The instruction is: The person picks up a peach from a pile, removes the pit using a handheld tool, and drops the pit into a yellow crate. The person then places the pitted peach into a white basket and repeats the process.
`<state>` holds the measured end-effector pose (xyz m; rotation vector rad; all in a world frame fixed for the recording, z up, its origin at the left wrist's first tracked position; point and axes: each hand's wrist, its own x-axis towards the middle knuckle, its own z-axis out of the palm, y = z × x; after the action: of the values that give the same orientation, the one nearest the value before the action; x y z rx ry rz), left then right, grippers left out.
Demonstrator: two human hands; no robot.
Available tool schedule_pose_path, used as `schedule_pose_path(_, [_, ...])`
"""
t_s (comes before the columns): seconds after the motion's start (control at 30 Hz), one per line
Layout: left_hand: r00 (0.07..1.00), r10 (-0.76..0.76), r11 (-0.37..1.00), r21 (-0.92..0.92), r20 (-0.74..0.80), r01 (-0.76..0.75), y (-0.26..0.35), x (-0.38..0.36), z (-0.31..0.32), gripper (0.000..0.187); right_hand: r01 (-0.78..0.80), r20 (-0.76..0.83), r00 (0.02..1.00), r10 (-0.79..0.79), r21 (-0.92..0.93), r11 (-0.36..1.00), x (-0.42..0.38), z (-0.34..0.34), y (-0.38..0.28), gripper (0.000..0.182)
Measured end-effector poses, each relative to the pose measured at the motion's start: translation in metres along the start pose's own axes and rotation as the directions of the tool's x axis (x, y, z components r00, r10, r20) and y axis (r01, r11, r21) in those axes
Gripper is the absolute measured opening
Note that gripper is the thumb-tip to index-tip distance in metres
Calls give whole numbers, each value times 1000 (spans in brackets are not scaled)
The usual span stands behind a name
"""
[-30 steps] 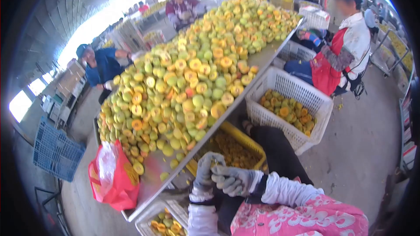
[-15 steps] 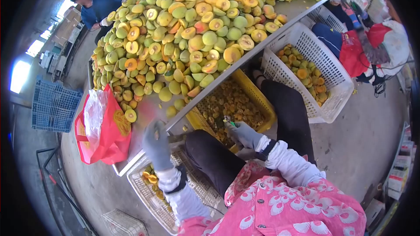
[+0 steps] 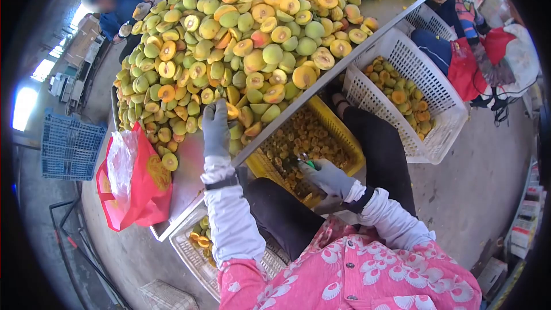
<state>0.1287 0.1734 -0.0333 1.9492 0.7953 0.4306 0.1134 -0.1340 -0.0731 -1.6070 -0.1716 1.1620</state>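
My left hand (image 3: 216, 132), in a grey glove, reaches onto the near edge of a big heap of halved yellow-green stone fruit (image 3: 252, 51). Its fingers are stretched out, beside an orange-fleshed half (image 3: 232, 111); no fruit shows in its grip. Closed around a small green-handled tool (image 3: 310, 164) is my gloved right hand (image 3: 332, 179); the tool's working end is too small to make out. This hand is over a yellow crate (image 3: 351, 138) holding many small brownish pieces that look like fruit stones. The metal table (image 3: 338, 72) carries the heap.
To the right stands a white crate (image 3: 445, 100) of fruit halves; another white crate (image 3: 192, 258) with some halves is low on the left. A red bag (image 3: 143, 178) sits at the table's left corner. Blue crates (image 3: 69, 146) stand farther left. Other people are at the far left and upper right.
My left hand has moved up and forward, from above the low white crate to the fruit heap. My right hand stays over the yellow crate with the tool, shifted only slightly.
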Motion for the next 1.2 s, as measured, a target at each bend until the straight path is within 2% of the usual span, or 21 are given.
schedule_pose_path(0.03, [987, 65, 924, -382, 149, -3, 14, -26, -4, 36, -2, 2, 1000, 2, 4, 1000, -8, 5, -15, 41])
schedule_pose_path(0.07, [949, 180, 709, -703, 258, 57, 25, -50, -5, 32, 36, 27, 999, -35, -32, 999, -19, 8, -37, 40])
schedule_pose_path(0.1, [949, 180, 708, -704, 259, 58, 30, -67, -3, 32, 75, 51, 996, -71, -68, 995, -29, 12, -55, 40])
schedule_pose_path(0.17, [937, 212, 652, -754, 279, 77, 42, -98, 5, 46, 127, 46, 991, -122, -124, 984, -43, 18, -79, 40])
schedule_pose_path(0.2, [935, 217, 646, -759, 279, 77, 51, -114, 8, 46, 178, 49, 984, -172, -181, 967, -48, 22, -85, 41])
schedule_pose_path(0.23, [942, 274, 700, -712, 194, -57, 64, -131, 11, 50, 357, -4, 926, -377, -310, 881, -46, 26, -81, 42])
schedule_pose_path(0.27, [935, 337, 739, -646, 112, -189, 72, -143, 15, 53, 360, -6, 925, -381, -317, 878, -48, 29, -80, 42])
schedule_pose_path(0.33, [955, 293, 781, -590, 55, -206, 76, -157, 19, 56, 466, -41, 862, -504, -324, 823, -54, 34, -80, 41])
schedule_pose_path(0.4, [956, 113, 583, -798, 271, 157, 73, -165, 18, 63, 475, -51, 853, -520, -341, 811, -58, 38, -77, 40])
schedule_pose_path(0.43, [973, 71, 618, -775, 220, 130, 75, -169, 21, 73, 478, -62, 845, -531, -354, 803, -60, 41, -76, 40])
schedule_pose_path(0.47, [974, 77, 617, -778, 213, 121, 77, -174, 21, 73, 485, -58, 841, -538, -358, 798, -61, 43, -74, 40])
schedule_pose_path(0.53, [985, 97, 688, -725, 144, 38, 84, -184, 18, 72, 579, -125, 740, -660, -380, 721, -62, 50, -66, 38])
schedule_pose_path(0.57, [985, 106, 685, -728, 139, 29, 87, -186, 17, 72, 585, -124, 734, -668, -384, 714, -62, 52, -63, 38])
schedule_pose_path(0.63, [985, 159, 766, -638, 59, -86, 92, -190, 17, 73, 602, -166, 696, -699, -396, 694, -64, 57, -61, 36])
schedule_pose_path(0.83, [988, 101, 713, -684, -114, -152, 108, -199, 23, 73, 648, -235, 653, -720, -318, 692, -73, 72, -64, 33])
schedule_pose_path(0.97, [967, 62, 692, -688, -246, -219, 109, -204, 25, 73, 633, -208, 677, -706, -326, 702, -75, 72, -65, 33])
schedule_pose_path(1.03, [964, 176, 771, -581, -198, -260, 103, -203, 15, 73, 658, -127, 697, -706, -277, 700, -75, 71, -65, 33])
schedule_pose_path(1.07, [965, 173, 771, -583, -197, -257, 101, -202, 11, 73, 655, -127, 699, -704, -279, 702, -78, 70, -67, 33])
schedule_pose_path(1.13, [963, 267, 830, -500, -34, -248, 100, -198, 2, 62, 607, -14, 781, -624, -220, 764, -88, 65, -75, 35])
schedule_pose_path(1.17, [963, 267, 829, -501, -36, -248, 100, -196, -2, 62, 607, -12, 781, -624, -222, 763, -92, 64, -79, 35])
schedule_pose_path(1.2, [963, 267, 859, -464, 42, -218, 100, -194, -6, 61, 435, 46, 900, -433, -91, 896, -96, 64, -82, 39])
